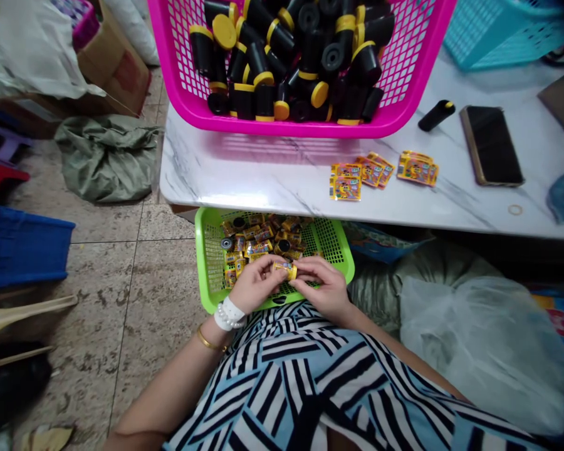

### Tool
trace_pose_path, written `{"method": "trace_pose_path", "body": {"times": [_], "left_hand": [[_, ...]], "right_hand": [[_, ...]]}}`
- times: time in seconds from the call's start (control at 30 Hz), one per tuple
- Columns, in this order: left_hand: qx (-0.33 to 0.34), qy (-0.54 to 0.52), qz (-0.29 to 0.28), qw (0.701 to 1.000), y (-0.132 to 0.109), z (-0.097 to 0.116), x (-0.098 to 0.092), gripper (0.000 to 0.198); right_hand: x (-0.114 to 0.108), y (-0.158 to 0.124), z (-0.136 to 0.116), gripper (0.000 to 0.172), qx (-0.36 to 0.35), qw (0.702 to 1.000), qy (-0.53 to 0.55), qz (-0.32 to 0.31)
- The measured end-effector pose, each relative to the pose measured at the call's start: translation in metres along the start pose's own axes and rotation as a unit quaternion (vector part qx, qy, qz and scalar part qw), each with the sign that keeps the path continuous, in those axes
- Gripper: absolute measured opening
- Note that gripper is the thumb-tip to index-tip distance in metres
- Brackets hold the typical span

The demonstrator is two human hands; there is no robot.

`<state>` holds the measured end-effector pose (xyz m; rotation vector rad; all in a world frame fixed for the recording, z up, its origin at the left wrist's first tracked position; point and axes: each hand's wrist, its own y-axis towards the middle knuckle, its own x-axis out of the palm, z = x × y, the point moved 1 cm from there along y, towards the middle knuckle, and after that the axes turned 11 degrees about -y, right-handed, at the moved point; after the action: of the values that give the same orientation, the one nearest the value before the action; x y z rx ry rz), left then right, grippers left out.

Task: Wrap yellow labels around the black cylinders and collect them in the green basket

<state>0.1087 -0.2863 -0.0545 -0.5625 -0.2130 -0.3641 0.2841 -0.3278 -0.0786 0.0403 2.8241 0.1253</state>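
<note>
My left hand point(257, 283) and right hand point(320, 289) are close together over the green plastic basket point(205, 263), both clamped on a small yellow printed packet point(284, 270), pinching it from either side. The packet sits between my fingers, just above the basket's mesh floor. The step in hand looks like working on this single packet, and the next move seems to call for a steady pinch so it does not drop back into the pile. More yellow packets point(258, 235) lie in the basket, mixed with round black capsules point(284, 245). The basket sits just below the near edge of the white marble counter point(244, 181), where small groups of printed packets point(345, 186) lie close to that edge. Toward the far edge stands a pink basket point(282, 125) heaped with yellow-capped black tubes point(263, 94). To its right, a lone black tube point(436, 115) lies near a phone point(491, 145).
</note>
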Motion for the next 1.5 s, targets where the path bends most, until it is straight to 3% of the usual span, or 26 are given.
{"method": "trace_pose_path", "body": {"times": [0.2,0.33,0.43,0.53,0.63,0.73,0.83,0.9,1.0,1.07,1.17,1.33,1.4,1.5], "left_hand": [[0.113,0.052,-0.008,0.992,-0.002,0.0,0.006,0.029],[0.158,0.126,-0.022,0.979,-0.003,0.002,0.004,0.026],[0.138,0.143,-0.024,0.98,-0.005,0.002,0.003,0.03],[0.05,0.039,-0.005,0.998,-0.005,-0.001,0.001,0.04],[0.002,-0.026,-0.024,0.999,-0.001,-0.004,0.0,0.04],[-0.027,-0.036,-0.029,0.999,0.003,-0.005,-0.002,0.041],[-0.021,-0.036,0.025,0.999,0.007,-0.004,-0.004,0.051],[0.012,-0.014,0.069,0.997,0.008,-0.002,-0.006,0.064],[0.06,0.019,0.103,0.993,0.007,0.001,-0.01,0.063],[0.07,0.021,0.101,0.992,0.005,0.003,-0.009,0.056],[0.069,0.023,0.089,0.993,0.002,0.009,0.0,0.048],[0.082,0.024,0.064,0.994,0.004,0.028,0.024,0.042],[0.093,0.026,0.049,0.994,0.007,0.035,0.03,0.04],[0.109,0.023,0.03,0.993,0.013,0.042,0.034,0.038]], "right_hand": [[0.001,-0.001,-0.007,0.024,0.102,0.989,0.099,0.03],[0.005,-0.003,-0.008,0.029,0.144,0.979,0.145,0.008],[0.006,-0.001,-0.012,0.034,0.094,0.99,0.101,-0.021],[0.003,0.006,-0.017,0.033,-0.05,0.998,-0.025,0.006],[0.001,0.011,-0.019,0.026,-0.169,0.98,-0.097,0.026],[0.0,0.015,-0.018,0.015,-0.211,0.967,-0.144,0.0],[-0.014,0.026,-0.029,0.009,-0.252,0.943,-0.217,-0.021],[-0.035,0.042,-0.04,0.012,-0.284,0.921,-0.268,0.009],[-0.073,0.076,-0.054,0.03,-0.26,0.875,-0.382,0.148],[-0.091,0.097,-0.054,0.03,-0.212,0.849,-0.447,0.185],[-0.099,0.117,-0.045,0.014,-0.193,0.853,-0.458,0.161],[-0.095,0.128,-0.038,0.016,-0.189,0.861,-0.447,0.149],[-0.096,0.132,-0.04,0.008,-0.185,0.871,-0.434,0.136],[-0.098,0.135,-0.044,0.013,-0.193,0.884,-0.41,0.109]]}}
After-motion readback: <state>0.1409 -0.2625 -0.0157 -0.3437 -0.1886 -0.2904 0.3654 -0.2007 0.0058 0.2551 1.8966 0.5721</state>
